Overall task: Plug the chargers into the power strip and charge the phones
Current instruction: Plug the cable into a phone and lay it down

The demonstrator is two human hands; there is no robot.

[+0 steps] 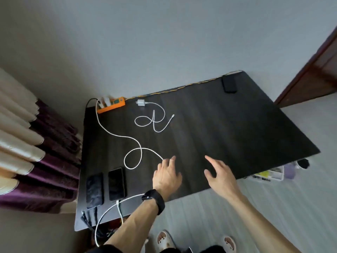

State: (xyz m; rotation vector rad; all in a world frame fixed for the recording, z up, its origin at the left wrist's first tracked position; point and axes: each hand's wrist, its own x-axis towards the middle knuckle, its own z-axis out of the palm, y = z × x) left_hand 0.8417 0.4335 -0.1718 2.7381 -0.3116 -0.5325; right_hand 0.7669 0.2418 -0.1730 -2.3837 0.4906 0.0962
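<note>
Dark table [218, 125] against a grey wall, seen from above. Orange power strip [111, 105] at the far left corner, first charger [105, 101] plugged into it. From that charger, long white cable [127, 137] looping across the tabletop toward the near side and vanishing under the fingers of the left hand [166, 176]. Left hand back-up, low over the table, fingers reaching forward over the cable, ring on one finger, black watch [154, 199] on the wrist; cannot tell whether pinching the cable or merely lying over it. Right hand [220, 178] to the right, apart from the cable, fingers spread and relaxed, holding nothing. Second charger [140, 102] unplugged, lying on the table just right of the strip, its coiled cable [155, 121] in a loose tangle beside it, free end on bare wood. Two dark phones side by side near the left edge: left phone [94, 190], right phone [116, 184]. White connector [118, 201] at the near end of the right phone, touching it; seated or not, cannot tell. More white cable hanging in a loop off the near edge. Third phone [229, 84] alone at the far right corner, well apart from the rest. Black cables [87, 218] bundled at the near left corner. Purple and cream curtains [45, 161] left of the table; pale slippers [164, 240] on the floor below.
</note>
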